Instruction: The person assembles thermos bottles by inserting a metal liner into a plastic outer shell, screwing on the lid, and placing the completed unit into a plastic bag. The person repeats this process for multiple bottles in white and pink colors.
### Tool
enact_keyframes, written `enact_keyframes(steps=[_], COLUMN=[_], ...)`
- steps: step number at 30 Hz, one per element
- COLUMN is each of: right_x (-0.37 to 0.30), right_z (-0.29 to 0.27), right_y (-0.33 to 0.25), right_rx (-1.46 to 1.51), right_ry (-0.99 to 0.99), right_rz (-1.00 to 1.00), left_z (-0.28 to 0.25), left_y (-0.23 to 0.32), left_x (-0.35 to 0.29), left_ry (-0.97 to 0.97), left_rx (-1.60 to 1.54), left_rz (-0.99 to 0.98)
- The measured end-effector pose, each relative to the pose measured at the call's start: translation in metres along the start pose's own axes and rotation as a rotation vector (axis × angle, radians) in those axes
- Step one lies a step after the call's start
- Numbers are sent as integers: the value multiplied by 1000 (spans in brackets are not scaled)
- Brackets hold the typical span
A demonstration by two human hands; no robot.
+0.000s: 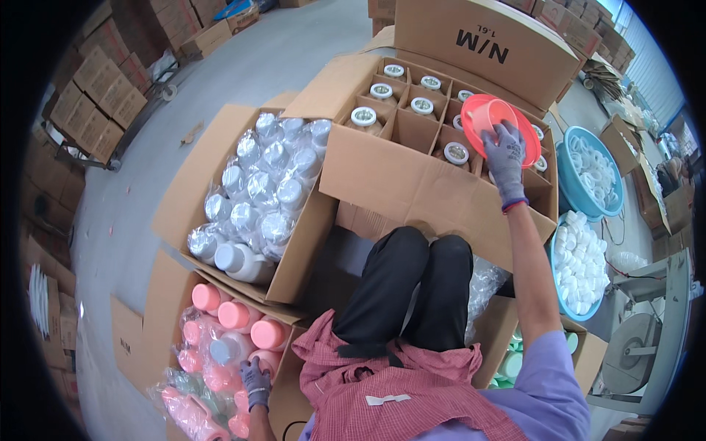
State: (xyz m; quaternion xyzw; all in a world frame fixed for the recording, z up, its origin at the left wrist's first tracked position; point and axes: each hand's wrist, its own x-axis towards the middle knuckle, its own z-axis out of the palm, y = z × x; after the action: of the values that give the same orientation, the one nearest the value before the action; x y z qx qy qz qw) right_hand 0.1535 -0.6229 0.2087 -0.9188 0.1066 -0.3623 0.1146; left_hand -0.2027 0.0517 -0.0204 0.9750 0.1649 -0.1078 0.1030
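Observation:
My right hand (507, 152), in a grey glove, reaches over the divided carton. Its fingers are closed on a pink cup (482, 117) that sits in a round red dish (531, 151) on top of the jars. White-lidded jars (421, 106) stand in several of the carton's cells; others are partly hidden under the dish. My left hand (255, 384), also gloved, is low on the left in a carton of pink-capped bottles. Its fingers curl against a pink bottle (266, 361). Next to it lies a bottle with a grey-blue cap (225, 350).
A carton of white bottles in clear plastic (261, 189) stands at left. To the right are a blue basin of white rings (593, 174) and a basin of small white caps (579, 264). Green-capped items (510, 363) sit in a carton by my right side. Stacked cartons (95, 103) stand far left.

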Motion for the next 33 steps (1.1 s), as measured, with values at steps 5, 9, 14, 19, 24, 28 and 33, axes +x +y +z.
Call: enact_keyframes(steps=[5,9,14,19,24,28,33], right_x=[-18,-85,-111,-95,-177,-167,-156], right_z=[-6,-17,-48,-79,-96,-125,-115], right_y=[-25,-120,-148,-73,-58,-78,-61], right_rx=[175,755,1566,1737,1182,759,824], right_ry=[-29,-497,-716,-331,-733,-591,-656], right_rz=[-69,-104,375,406,86,-201,-239], left_z=[-171,-329,-317,-227,-136,-130,-151], left_y=[42,173,305,360,436,446,427], left_x=[-2,-6,9,39,86,85,70], left_ry=[417,798,769,-334,-669,-788,-644], left_rx=[246,-43,-795,-1222,-1623,-1408,-1405], left_rz=[153,320,738,788,587,758,827])
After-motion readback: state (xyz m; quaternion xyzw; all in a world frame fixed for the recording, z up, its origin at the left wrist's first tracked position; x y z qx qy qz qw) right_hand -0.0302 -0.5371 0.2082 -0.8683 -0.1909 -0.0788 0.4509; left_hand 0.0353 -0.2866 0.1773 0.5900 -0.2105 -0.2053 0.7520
